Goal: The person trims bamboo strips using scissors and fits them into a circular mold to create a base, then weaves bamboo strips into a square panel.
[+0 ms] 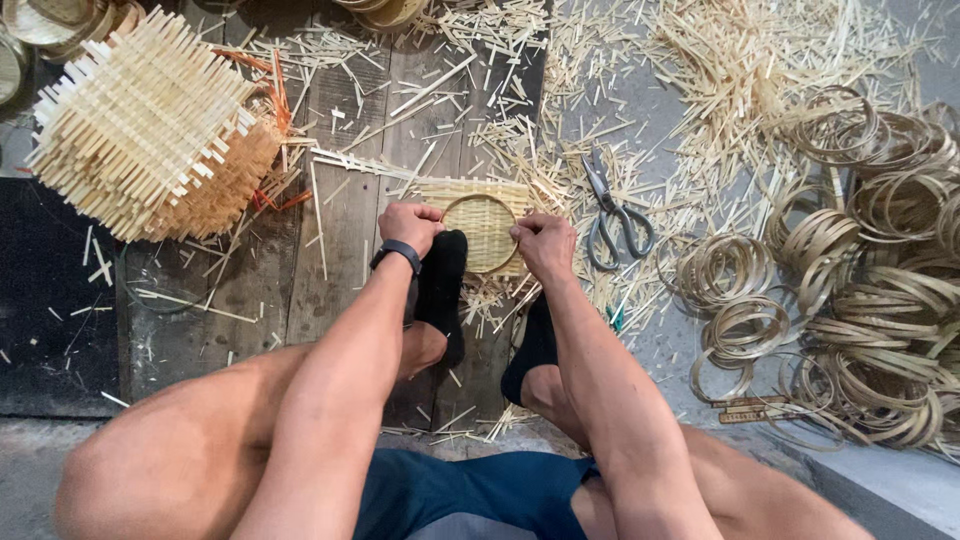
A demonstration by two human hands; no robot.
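Plank floor (345,215): bamboo offcuts (700,60), stacked woven mats (150,125), scissors (615,215), bamboo rings (880,270), woven square (485,225).

Two hands (408,226) (543,243), one woven mat (485,225), one scissors (615,212), one stack of mats (150,125), too many rings (860,290) to count.

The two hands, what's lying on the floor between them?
In the head view, a small woven bamboo mat with a round bamboo ring on it lies between the left hand and right hand, both gripping its edges.

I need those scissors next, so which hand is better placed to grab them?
Probably the right hand: the scissors lie just beside it, while the left hand sits across the woven mat.
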